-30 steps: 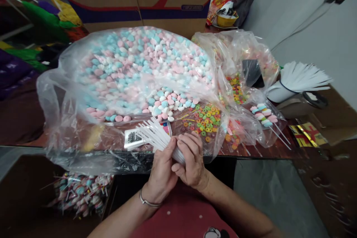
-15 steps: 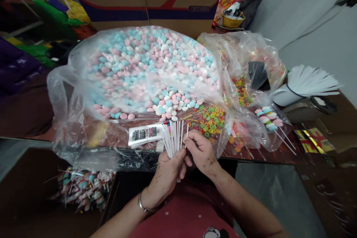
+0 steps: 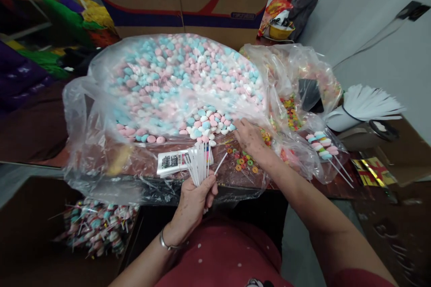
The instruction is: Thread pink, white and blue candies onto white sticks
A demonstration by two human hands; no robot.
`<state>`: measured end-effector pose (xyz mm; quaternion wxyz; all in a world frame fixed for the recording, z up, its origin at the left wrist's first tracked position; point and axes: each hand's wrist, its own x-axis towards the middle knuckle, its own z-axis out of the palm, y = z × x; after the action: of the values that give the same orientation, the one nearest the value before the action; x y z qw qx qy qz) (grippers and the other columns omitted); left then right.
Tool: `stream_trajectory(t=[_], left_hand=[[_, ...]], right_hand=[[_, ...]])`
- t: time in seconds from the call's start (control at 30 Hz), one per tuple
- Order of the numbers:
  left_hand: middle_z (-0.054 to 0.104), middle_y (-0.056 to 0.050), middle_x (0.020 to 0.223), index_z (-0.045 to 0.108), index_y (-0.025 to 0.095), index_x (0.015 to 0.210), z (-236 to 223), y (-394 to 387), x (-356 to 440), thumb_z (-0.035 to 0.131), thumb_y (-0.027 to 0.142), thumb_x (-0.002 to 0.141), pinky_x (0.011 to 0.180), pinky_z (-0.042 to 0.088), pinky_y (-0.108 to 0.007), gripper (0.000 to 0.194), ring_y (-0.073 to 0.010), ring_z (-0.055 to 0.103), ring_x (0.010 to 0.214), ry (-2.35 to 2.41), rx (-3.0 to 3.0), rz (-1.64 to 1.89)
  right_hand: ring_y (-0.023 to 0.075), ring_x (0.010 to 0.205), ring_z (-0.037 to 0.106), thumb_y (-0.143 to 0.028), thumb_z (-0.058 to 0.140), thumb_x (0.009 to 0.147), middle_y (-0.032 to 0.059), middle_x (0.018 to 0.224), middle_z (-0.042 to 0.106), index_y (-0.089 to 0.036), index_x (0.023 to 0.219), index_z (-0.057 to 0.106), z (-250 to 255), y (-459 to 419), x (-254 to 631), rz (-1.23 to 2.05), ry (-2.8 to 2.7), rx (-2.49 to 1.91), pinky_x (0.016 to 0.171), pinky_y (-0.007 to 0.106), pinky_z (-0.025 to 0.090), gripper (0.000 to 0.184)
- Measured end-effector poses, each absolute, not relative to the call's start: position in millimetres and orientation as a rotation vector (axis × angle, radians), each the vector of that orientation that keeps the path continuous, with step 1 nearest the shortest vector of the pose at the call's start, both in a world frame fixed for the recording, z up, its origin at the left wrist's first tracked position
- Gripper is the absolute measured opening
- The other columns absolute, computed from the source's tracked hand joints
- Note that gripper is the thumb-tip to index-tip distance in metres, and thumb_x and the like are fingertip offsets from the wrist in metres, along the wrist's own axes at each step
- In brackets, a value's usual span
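My left hand (image 3: 195,197) is closed around a fan of thin white sticks (image 3: 198,161), their tops pointing up. One stick (image 3: 221,163) leans away to the right, apart from the others. My right hand (image 3: 249,138) reaches over the table, fingers stretched toward the right edge of a loose pile of pink, blue and white marshmallows (image 3: 205,125); its fingertips are partly hidden. Under and beside that hand lie fruit-coloured ring gummies (image 3: 244,161). Behind the pile rests a large clear bag of marshmallows (image 3: 175,71). A stack of printed plastic sleeves (image 3: 170,163) lies left of the sticks.
Finished marshmallow skewers (image 3: 323,145) lie at right on plastic. Behind them a container holds white strips (image 3: 370,103). A cardboard box (image 3: 144,13) stands at the back. Wrapped skewers (image 3: 101,224) fill a box at lower left. Another person (image 3: 308,0) is at the far right.
My right hand has left the sticks and moved forward and right to the marshmallow pile. One stick now tilts outward from my left hand, which still holds the bundle.
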<state>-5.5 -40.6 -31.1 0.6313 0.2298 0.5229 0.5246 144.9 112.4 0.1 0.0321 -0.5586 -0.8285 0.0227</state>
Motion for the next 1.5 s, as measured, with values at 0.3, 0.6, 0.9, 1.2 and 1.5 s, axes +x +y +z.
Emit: stream_trajectory(t=[0.3,0.6,0.9,1.2,1.5], left_hand=[[0.052,0.007,0.051,0.059,0.014,0.077,-36,-42,-15,0.072,0.042,0.074,0.032,0.021,-0.014,0.031,-0.0014,0.031,0.032,1.162,0.465,1.234],[0.053,0.007,0.05,0.058,0.014,0.079,-31,-41,-13,0.075,0.042,0.07,0.032,0.022,-0.014,0.033,-0.0018,0.032,0.032,1.165,0.432,1.235],[0.054,0.007,0.05,0.06,0.014,0.081,-36,-40,-16,0.073,0.042,0.072,0.031,0.022,-0.014,0.032,-0.0016,0.031,0.03,1.152,0.423,1.266],[0.053,0.007,0.05,0.059,0.014,0.081,-36,-38,-14,0.073,0.041,0.072,0.03,0.022,-0.014,0.032,-0.002,0.032,0.03,1.19,0.447,1.238],[0.053,0.006,0.052,0.059,0.015,0.079,-34,-39,-13,0.072,0.043,0.074,0.032,0.022,-0.014,0.031,-0.0017,0.033,0.032,1.202,0.496,1.216]], right_hand=[[0.0257,0.102,0.055,-0.012,0.04,0.091,0.015,0.113,0.06,-0.014,0.113,0.061,-3,125,139,-0.041,-2.679,-1.609,0.079,0.032,0.045,0.03],[0.0219,0.094,0.057,-0.009,0.049,0.084,0.0116,0.1,0.067,-0.013,0.099,0.066,-20,130,129,0.263,-2.634,-1.369,0.08,0.03,0.044,0.023],[0.0148,0.069,0.057,-0.02,0.052,0.081,0.0002,0.077,0.067,-0.017,0.091,0.069,-25,138,153,0.519,-2.43,-1.392,0.063,0.024,0.041,0.02],[0.0225,0.101,0.061,-0.015,0.042,0.09,0.0107,0.108,0.066,-0.016,0.114,0.064,-30,124,156,0.314,-2.388,-1.164,0.091,0.036,0.048,0.033],[0.024,0.095,0.06,-0.013,0.045,0.089,0.0116,0.098,0.066,-0.015,0.101,0.062,-50,116,151,0.026,-2.529,-0.967,0.087,0.037,0.051,0.021]])
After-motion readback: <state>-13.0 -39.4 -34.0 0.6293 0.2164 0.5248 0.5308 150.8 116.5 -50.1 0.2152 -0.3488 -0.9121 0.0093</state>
